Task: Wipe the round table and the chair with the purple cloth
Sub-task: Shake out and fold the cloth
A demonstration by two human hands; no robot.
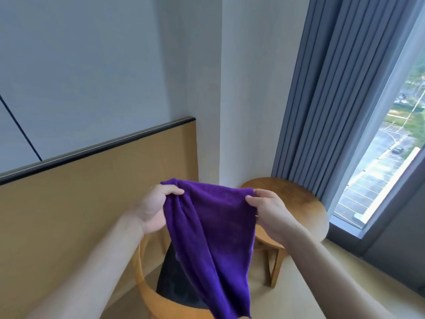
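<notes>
A purple cloth (213, 238) hangs in the air in front of me, held by its top edge. My left hand (154, 208) pinches the cloth's upper left corner, and my right hand (269, 212) pinches the upper right corner. Behind the cloth, to the right, stands the round wooden table (299, 203) in the corner of the room. Below the cloth is the chair (142, 272), with a curved wooden back rail and a dark seat (170, 279), partly hidden by the cloth.
A tan wall panel (92, 192) with a dark top trim runs along the left. Grey curtains (322, 100) hang behind the table, beside a tall window (391, 157) at the right. Pale floor (299, 284) shows under the table.
</notes>
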